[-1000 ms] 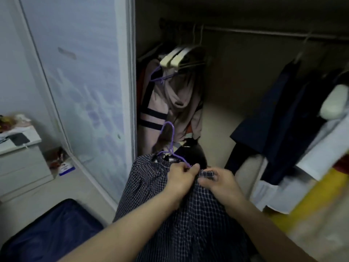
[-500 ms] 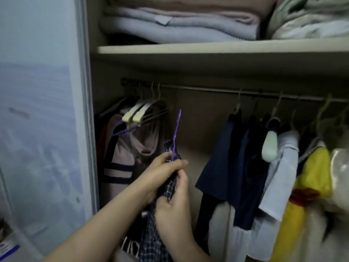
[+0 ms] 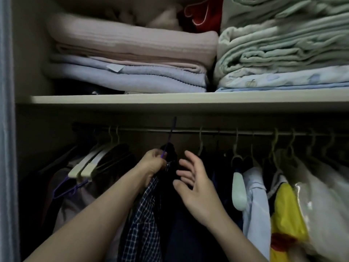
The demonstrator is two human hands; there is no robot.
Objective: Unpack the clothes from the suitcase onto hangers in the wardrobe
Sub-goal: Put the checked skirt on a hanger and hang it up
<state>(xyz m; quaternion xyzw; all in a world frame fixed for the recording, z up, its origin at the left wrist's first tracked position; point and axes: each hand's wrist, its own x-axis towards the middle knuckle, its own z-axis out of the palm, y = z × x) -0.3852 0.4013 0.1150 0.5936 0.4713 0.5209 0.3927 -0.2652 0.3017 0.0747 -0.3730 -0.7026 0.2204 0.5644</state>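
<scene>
Purple hanger (image 3: 171, 137) carries the checked shirt (image 3: 145, 214) inside the wardrobe, its hook crossing the rail (image 3: 188, 131) between the pale hangers (image 3: 88, 165) at left and the dark clothes (image 3: 217, 167) at right. Folded blankets (image 3: 132, 59) and green bedding (image 3: 283, 44) fill the shelf (image 3: 188, 98) above. Left hand (image 3: 153, 165) grips the hanger's neck, arm raised. Right hand (image 3: 196, 184) hovers just beside the shirt, fingers spread and loose, holding nothing.
</scene>
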